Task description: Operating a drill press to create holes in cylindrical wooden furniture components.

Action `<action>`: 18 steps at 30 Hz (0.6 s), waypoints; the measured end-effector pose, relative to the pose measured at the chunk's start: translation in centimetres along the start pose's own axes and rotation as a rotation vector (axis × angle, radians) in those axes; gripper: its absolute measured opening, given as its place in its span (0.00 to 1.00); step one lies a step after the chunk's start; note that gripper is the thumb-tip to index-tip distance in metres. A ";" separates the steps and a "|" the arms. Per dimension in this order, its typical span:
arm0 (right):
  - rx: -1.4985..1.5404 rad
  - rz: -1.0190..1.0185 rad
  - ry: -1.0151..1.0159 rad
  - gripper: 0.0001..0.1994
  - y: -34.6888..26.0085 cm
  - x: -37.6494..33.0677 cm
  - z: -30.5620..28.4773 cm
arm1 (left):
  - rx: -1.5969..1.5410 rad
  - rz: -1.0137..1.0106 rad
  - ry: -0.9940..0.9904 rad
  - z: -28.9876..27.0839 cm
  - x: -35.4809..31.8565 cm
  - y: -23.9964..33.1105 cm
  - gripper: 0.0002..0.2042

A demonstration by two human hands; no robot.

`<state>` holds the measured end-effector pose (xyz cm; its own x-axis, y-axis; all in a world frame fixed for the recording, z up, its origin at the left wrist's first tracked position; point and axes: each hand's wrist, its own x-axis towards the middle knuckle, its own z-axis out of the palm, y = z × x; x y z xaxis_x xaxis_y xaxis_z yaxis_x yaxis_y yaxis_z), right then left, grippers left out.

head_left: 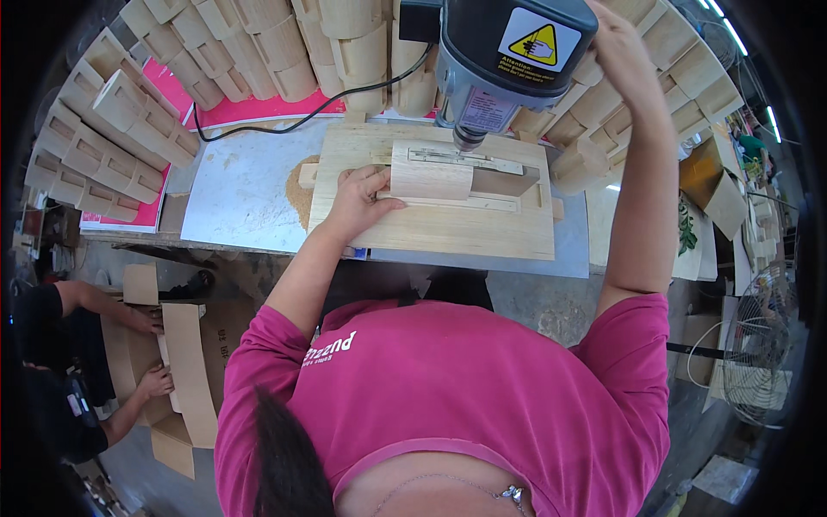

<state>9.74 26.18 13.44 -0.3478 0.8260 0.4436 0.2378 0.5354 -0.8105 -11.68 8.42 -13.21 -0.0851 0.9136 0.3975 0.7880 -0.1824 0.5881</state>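
A drill press [508,60] stands over the bench, its chuck [469,138] just above the far side of a pale wooden half-round piece [431,177]. That piece lies in a wooden jig board [431,234] with slots and a raised frame. My left hand [362,200] grips the piece's left end, fingers on its far side and thumb along the near side. My right hand [618,47] is raised at the right side of the drill head, fingers curled. The machine's edge hides the fingertips and whatever they hold.
Stacked wooden cylinders [138,112] ring the bench at back and sides. A black cable [319,105] crosses the back left, near sawdust [299,194]. At lower left, a person's hands [157,379] work at a cardboard box [191,370]. A fan [758,345] stands right.
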 end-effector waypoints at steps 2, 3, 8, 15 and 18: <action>-0.137 -0.291 -0.044 0.16 1.3 0.1 1.1 | 0.002 -0.014 -0.012 -0.1 0.0 0.1 0.24; -0.139 -0.291 -0.043 0.16 1.4 0.0 0.8 | 0.013 -0.006 -0.009 -0.2 0.1 0.2 0.24; -0.591 -0.353 0.084 0.10 0.9 -3.5 -0.5 | 0.005 0.016 0.018 0.0 0.0 0.1 0.24; -0.366 -0.339 0.102 0.08 2.4 -12.1 1.1 | 0.004 -0.007 0.007 -0.2 0.0 0.4 0.23; -0.225 -0.300 0.159 0.05 4.7 -14.4 2.5 | 0.007 -0.021 -0.011 -0.2 0.0 0.3 0.23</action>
<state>13.64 16.33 2.31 -0.2910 0.6348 0.7158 0.3454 0.7674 -0.5401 -11.58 8.29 -12.85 -0.0955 0.9211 0.3775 0.7902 -0.1605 0.5914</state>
